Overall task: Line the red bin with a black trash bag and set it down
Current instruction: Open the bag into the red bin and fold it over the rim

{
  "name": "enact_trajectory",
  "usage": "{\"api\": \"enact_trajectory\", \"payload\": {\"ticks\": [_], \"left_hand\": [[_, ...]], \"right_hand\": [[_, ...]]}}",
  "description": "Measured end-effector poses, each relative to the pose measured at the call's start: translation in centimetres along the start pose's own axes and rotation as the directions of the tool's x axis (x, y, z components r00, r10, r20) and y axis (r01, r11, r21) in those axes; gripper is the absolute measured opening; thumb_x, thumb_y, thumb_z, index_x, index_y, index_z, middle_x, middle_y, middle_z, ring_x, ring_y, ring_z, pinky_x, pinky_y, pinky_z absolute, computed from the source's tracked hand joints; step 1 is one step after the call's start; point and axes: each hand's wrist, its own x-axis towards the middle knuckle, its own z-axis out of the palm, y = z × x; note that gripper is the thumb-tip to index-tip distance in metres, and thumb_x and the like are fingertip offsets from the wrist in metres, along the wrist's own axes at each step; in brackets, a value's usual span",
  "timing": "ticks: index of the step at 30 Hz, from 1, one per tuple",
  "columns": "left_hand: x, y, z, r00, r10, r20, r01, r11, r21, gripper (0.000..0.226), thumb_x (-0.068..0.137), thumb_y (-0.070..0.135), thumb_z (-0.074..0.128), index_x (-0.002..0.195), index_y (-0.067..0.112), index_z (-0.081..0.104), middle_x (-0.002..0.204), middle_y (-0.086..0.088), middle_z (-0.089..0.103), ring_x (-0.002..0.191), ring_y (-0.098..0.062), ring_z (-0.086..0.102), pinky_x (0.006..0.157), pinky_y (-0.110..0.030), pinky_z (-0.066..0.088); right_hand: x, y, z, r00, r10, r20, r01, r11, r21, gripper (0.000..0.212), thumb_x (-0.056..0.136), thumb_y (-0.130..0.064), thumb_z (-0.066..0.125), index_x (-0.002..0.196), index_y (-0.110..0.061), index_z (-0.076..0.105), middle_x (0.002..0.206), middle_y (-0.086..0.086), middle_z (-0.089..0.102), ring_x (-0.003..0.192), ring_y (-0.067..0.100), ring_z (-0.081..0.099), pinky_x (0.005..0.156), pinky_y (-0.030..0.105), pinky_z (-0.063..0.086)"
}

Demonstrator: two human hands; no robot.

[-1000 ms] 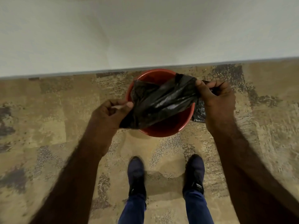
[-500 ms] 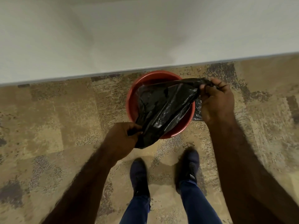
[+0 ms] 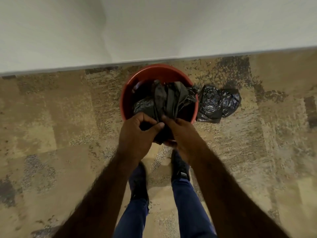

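The red bin (image 3: 127, 93) stands upright on the carpet close to the wall. A black trash bag (image 3: 169, 98) hangs bunched into its mouth, its top gathered at the near rim. My left hand (image 3: 137, 134) and my right hand (image 3: 181, 134) sit side by side over that near rim, both pinching the gathered edge of the bag. The near rim is hidden behind my hands.
A second crumpled black bag (image 3: 217, 103) lies on the carpet just right of the bin. A white wall (image 3: 154, 28) runs along the far side, directly behind the bin. My two feet (image 3: 180, 169) stand just behind the bin on patterned tan carpet.
My hands were apart, stretching the bag across the bin's mouth; both have come together at the near rim, and the bag now hangs bunched inside the bin.
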Motion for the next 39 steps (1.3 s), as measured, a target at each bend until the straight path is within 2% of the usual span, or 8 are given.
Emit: {"api": "enact_trajectory", "payload": {"ticks": [4,7,14,20,26,31,36,39], "left_hand": [[0.8,0.5,0.6,0.990,-0.113,-0.089,0.102,0.988,-0.116,0.012,0.078,0.021,0.077,0.079,0.020,0.065,0.087,-0.004,0.073,0.084,-0.018,0.072,0.070,-0.034,0.061],[1.7,0.6,0.1,0.952,-0.248,-0.182,0.174,0.922,-0.346,0.011,0.081,0.017,0.073,0.078,0.018,0.063,0.096,-0.008,0.073,0.094,-0.024,0.071,0.078,-0.042,0.060],[2.9,-0.1,-2.2,0.857,-0.355,-0.374,0.109,0.834,-0.541,0.012,0.088,0.008,0.066,0.088,0.019,0.060,0.086,0.001,0.067,0.073,-0.008,0.068,0.053,-0.016,0.053],[3.4,-0.9,-5.1,0.883,-0.301,-0.361,0.179,0.925,-0.335,0.025,0.094,0.010,0.056,0.117,0.013,0.065,0.100,-0.005,0.069,0.085,-0.015,0.067,0.068,-0.025,0.052],[4.2,0.3,-7.6,0.925,-0.152,-0.349,0.107,0.983,-0.146,0.024,0.095,0.011,0.054,0.116,0.011,0.065,0.110,-0.017,0.069,0.091,-0.031,0.065,0.076,-0.039,0.054],[4.7,1.5,-8.2,0.939,0.032,-0.342,0.009,0.993,0.120,0.025,0.096,0.017,0.055,0.119,0.012,0.064,0.100,-0.004,0.067,0.075,-0.007,0.062,0.058,-0.010,0.049],[4.1,2.3,-7.7,0.949,0.136,-0.286,-0.049,0.955,0.293,0.021,0.095,0.022,0.055,0.113,0.019,0.066,0.091,-0.006,0.066,0.083,-0.025,0.063,0.065,-0.030,0.045],[3.7,2.7,-7.9,0.948,0.155,-0.278,-0.057,0.942,0.331,0.017,0.096,0.023,0.055,0.110,0.021,0.065,0.079,-0.001,0.066,0.061,-0.013,0.064,0.048,-0.017,0.047]], "right_hand": [[0.8,-0.2,-0.8,0.998,-0.031,-0.059,0.046,0.961,0.273,0.027,0.098,-0.015,0.058,0.122,-0.008,0.066,0.116,0.014,0.074,0.109,0.030,0.070,0.089,0.044,0.059],[1.1,-1.8,-2.7,0.992,-0.030,-0.119,0.079,0.896,0.436,0.027,0.097,-0.016,0.060,0.120,-0.004,0.066,0.116,0.015,0.074,0.112,0.027,0.069,0.080,0.033,0.062],[1.5,-4.3,-5.3,0.994,-0.080,-0.069,0.103,0.879,0.466,0.037,0.102,-0.027,0.049,0.127,-0.002,0.060,0.114,0.014,0.074,0.110,0.028,0.070,0.075,0.032,0.061],[2.3,-5.7,-8.9,0.982,-0.027,-0.187,0.115,0.871,0.478,0.026,0.103,-0.027,0.049,0.099,-0.010,0.069,0.100,0.009,0.079,0.099,0.026,0.074,0.083,0.042,0.062],[3.4,-8.6,-12.3,0.998,-0.057,-0.023,0.061,0.918,0.393,0.044,0.094,-0.037,0.058,0.126,-0.007,0.064,0.121,0.017,0.072,0.108,0.037,0.070,0.091,0.056,0.056],[4.0,-10.5,-14.0,0.967,-0.232,0.110,0.177,0.914,0.366,0.019,0.094,-0.017,0.059,0.110,-0.007,0.060,0.111,0.013,0.071,0.102,0.026,0.069,0.085,0.041,0.059],[5.2,-10.5,-13.8,0.914,-0.406,-0.010,0.373,0.829,0.416,0.020,0.082,-0.004,0.068,0.093,-0.001,0.052,0.108,0.019,0.063,0.094,0.022,0.068,0.075,0.034,0.058],[6.4,-10.3,-14.2,0.903,-0.403,-0.151,0.426,0.789,0.442,0.016,0.090,-0.001,0.060,0.079,-0.011,0.055,0.093,0.007,0.064,0.083,0.015,0.066,0.070,0.028,0.054]]}}
